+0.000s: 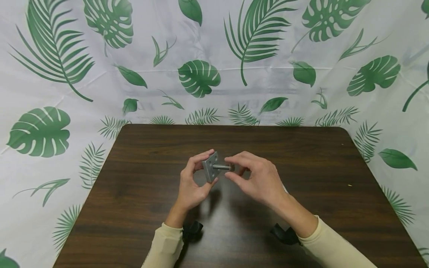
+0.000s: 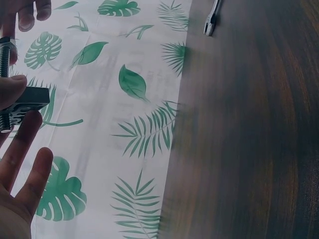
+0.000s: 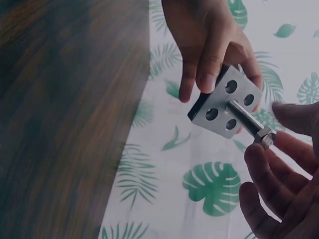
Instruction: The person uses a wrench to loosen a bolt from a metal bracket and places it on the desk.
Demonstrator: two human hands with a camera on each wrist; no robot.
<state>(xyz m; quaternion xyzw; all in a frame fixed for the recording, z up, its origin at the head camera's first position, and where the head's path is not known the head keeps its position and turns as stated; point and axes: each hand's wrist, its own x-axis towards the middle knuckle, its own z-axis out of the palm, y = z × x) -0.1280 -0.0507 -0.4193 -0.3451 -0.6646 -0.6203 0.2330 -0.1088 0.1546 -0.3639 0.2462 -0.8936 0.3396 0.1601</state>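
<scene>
My left hand point(image 1: 193, 186) grips a square grey metal plate point(image 1: 208, 167) by its edges, with the thumb on one edge and fingers on the opposite one. Several round holes point(image 3: 212, 114) show in the plate's face. A threaded bolt point(image 3: 245, 118) runs through its middle, and its far tip point(image 2: 5, 128) sticks out behind in the left wrist view. At the bolt's outer end is a hex piece point(image 3: 265, 137), head or nut unclear. My right hand point(image 1: 259, 178) has curled fingers around this end. One fingertip touches the hex, while another digit looks blurred and slightly apart.
A silver tool point(image 2: 211, 24), partly cut off by the frame, lies on the dark wooden table point(image 1: 151, 149). Black straps point(image 1: 192, 230) are around the wrists. White leaf-printed cloth point(image 1: 161, 82) hangs behind and beside the table. A small pale speck point(image 1: 349, 185) lies at the right.
</scene>
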